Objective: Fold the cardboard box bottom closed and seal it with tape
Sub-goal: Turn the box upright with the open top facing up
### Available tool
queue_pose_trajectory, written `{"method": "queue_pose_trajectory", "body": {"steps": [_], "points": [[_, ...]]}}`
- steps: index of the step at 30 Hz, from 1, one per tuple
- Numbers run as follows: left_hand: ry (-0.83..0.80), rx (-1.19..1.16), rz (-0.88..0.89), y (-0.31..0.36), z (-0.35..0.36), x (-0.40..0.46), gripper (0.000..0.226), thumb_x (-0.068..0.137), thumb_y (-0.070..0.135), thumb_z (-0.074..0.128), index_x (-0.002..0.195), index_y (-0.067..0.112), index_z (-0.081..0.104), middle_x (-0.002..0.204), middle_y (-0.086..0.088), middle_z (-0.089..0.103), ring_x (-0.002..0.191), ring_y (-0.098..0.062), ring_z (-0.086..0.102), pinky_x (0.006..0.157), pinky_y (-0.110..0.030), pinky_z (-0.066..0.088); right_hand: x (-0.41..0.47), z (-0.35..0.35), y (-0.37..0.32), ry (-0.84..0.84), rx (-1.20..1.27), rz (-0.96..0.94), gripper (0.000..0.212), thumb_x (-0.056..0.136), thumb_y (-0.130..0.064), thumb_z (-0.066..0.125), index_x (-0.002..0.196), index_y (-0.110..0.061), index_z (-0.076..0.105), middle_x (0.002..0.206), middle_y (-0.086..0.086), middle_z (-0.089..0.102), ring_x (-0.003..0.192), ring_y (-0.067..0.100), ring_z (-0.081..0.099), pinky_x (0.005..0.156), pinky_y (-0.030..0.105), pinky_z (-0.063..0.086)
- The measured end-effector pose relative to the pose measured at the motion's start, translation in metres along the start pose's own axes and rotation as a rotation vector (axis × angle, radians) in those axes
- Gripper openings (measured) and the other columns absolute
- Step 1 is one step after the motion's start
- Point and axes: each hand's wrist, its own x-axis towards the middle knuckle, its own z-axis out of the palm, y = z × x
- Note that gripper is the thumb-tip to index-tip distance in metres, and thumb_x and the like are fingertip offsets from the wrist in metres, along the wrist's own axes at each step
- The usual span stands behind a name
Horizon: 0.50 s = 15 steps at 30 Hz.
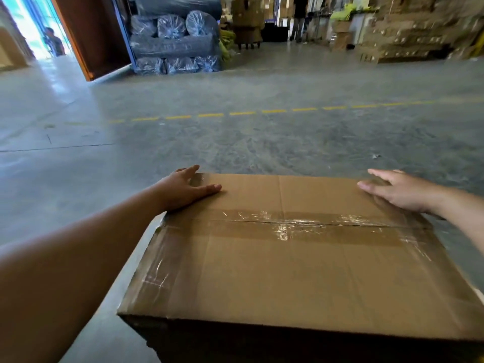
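A brown cardboard box [288, 273] fills the lower middle of the head view, its folded flaps facing up. Clear tape [293, 224] runs along the centre seam from side to side, and more tape strips cover the left and right edges. My left hand [183, 189] lies flat on the far left corner of the box, fingers straight. At the far right corner my right hand [398, 191] rests with its fingers stretched out over the taped edge. No tape roll or dispenser is in view.
The box stands on a grey concrete floor [235, 142] with a dashed yellow line [262, 111]. Plastic-wrapped rolls [178, 40] are stacked at the back left beside an open doorway. Piles of cardboard [408, 30] stand at the back right. A person [298, 17] stands far off.
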Motion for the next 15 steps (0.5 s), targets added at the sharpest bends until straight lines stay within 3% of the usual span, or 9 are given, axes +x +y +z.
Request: {"method": "queue_pose_trajectory", "body": {"steps": [4, 8, 12, 15], "points": [[-0.002, -0.129, 0.046, -0.012, 0.002, -0.003, 0.121, 0.047, 0.088, 0.067, 0.152, 0.041, 0.03, 0.157, 0.005, 0.036, 0.141, -0.021, 0.038, 0.117, -0.039, 0.029, 0.0, 0.012, 0.0, 0.006, 0.029, -0.034, 0.1, 0.062, -0.083, 0.044, 0.148, -0.032, 0.035, 0.159, 0.0, 0.019, 0.143, 0.022, 0.024, 0.114, 0.036, 0.018], [0.008, -0.088, 0.165, -0.018, 0.001, -0.017, 0.116, 0.047, 0.088, 0.066, 0.149, 0.046, 0.033, 0.162, 0.013, 0.021, 0.143, -0.017, 0.034, 0.118, -0.038, 0.027, -0.014, 0.013, 0.004, 0.023, 0.029, -0.113, 0.109, 0.054, -0.095, 0.044, 0.146, -0.037, 0.037, 0.157, -0.006, 0.022, 0.143, 0.016, 0.024, 0.112, 0.03, 0.016], [-0.02, -0.037, 0.265, -0.026, -0.001, -0.039, 0.114, 0.05, 0.085, 0.067, 0.151, 0.04, 0.034, 0.161, 0.019, 0.021, 0.141, -0.009, 0.035, 0.114, -0.027, 0.027, -0.038, 0.011, 0.005, 0.064, 0.037, -0.194, 0.103, 0.06, -0.089, 0.05, 0.146, -0.034, 0.037, 0.155, -0.004, 0.027, 0.141, 0.015, 0.028, 0.106, 0.024, 0.02], [0.103, -0.002, 0.341, -0.019, -0.014, -0.049, 0.119, 0.049, 0.092, 0.062, 0.151, 0.039, 0.033, 0.16, 0.017, 0.023, 0.142, -0.01, 0.034, 0.116, -0.031, 0.029, -0.054, 0.001, 0.001, 0.23, 0.074, -0.247, 0.094, 0.064, -0.075, 0.059, 0.146, -0.031, 0.04, 0.155, -0.004, 0.03, 0.14, 0.013, 0.029, 0.107, 0.022, 0.019]]}}
